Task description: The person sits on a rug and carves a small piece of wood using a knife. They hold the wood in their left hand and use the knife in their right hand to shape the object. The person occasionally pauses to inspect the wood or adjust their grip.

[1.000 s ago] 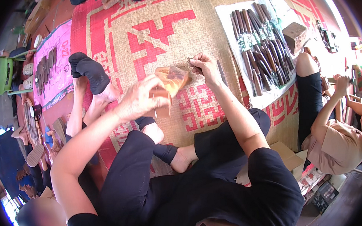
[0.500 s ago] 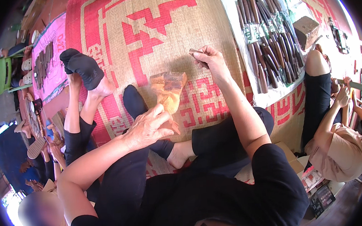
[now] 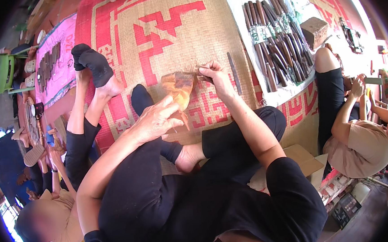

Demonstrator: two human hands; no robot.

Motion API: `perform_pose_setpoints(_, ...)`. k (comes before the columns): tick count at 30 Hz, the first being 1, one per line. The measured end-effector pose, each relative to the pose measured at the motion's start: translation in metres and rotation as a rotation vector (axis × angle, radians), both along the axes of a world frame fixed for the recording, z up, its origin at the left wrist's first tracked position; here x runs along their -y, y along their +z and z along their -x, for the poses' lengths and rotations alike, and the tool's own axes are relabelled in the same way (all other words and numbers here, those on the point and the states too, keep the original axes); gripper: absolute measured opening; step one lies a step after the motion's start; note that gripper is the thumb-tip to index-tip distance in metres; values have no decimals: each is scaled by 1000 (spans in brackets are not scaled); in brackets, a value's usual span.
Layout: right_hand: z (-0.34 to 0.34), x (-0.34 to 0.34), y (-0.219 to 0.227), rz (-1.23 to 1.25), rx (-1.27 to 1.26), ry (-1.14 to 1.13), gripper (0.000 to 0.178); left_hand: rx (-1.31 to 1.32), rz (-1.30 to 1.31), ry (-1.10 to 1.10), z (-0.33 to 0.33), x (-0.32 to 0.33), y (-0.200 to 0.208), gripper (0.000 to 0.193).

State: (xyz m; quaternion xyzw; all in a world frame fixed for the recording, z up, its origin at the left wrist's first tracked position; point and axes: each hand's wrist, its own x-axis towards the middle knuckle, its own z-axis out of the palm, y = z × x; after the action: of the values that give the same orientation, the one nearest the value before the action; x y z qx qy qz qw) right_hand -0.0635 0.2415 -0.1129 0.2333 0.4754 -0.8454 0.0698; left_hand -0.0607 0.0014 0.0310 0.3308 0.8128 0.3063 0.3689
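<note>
A yellow-orange cloth (image 3: 179, 87) with dark brown stains hangs from my left hand (image 3: 154, 121), whose fingers are closed around its lower part. The cloth spreads out over the mat beyond my knuckles. My right hand (image 3: 215, 78) pinches a small dark brown piece (image 3: 202, 75) between thumb and fingers, right at the cloth's right edge. Much of the piece is hidden by my fingers, so its kind cannot be told. A thin dark flat strip (image 3: 234, 73) lies on the mat just right of my right hand.
A red-and-tan woven mat (image 3: 183, 36) spreads before me. Many brown-handled tools (image 3: 283, 47) lie on a white sheet (image 3: 242, 36) at right, beside a block (image 3: 314, 32). More dark pieces lie on a pink sheet (image 3: 65, 53) at left. Other people sit on both sides.
My right hand has moved left and down, bringing the brown piece to the cloth's edge. The dark strip on the mat now shows. The view has shifted slightly.
</note>
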Motion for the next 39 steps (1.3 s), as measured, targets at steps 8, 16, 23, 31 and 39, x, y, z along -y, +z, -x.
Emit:
perform_pose_setpoints(8,-34,22,-6,94,139,28,20,123,0,8,-4,8,-1,40)
perform_pose_setpoints(16,-4,31,-4,68,40,82,15,260,-36,-10,-11,17,-9,36)
perform_pose_setpoints(23,-3,29,4,35,13,207,9,187,-24,60,-10,14,-2,37)
perform_pose_setpoints(31,-7,34,-1,-376,-99,288,10,189,-63,-31,-9,9,-5,38)
perform_pose_setpoints(39,-3,36,-23,-348,84,72,15,107,-72,-152,-8,2,1,36)
